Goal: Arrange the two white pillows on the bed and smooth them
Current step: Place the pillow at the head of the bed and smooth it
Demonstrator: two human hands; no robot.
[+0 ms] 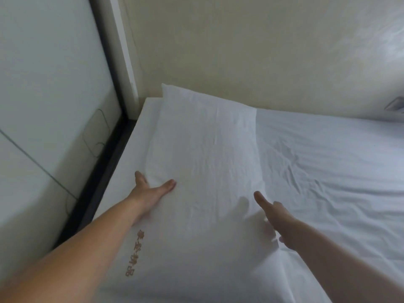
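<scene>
A white pillow (pixel 203 136) lies at the left of the bed (pixel 328 162), its far corner raised against the wall. White fabric with gold embroidered characters (pixel 133 252) continues toward me; whether this is a second pillow I cannot tell. My left hand (pixel 150 191) holds the pillow's left edge, thumb on top and fingers down its side. At the right edge my right hand (pixel 275 217) has its thumb on top and its fingers curled under. The sheet to the right is wrinkled.
A beige wall (pixel 240 51) runs along the far side of the bed. A dark bed frame edge (pixel 102 171) and a white panel (pixel 50 95) with a thin cable border the left side. A grey object (pixel 394 104) sits at the far right.
</scene>
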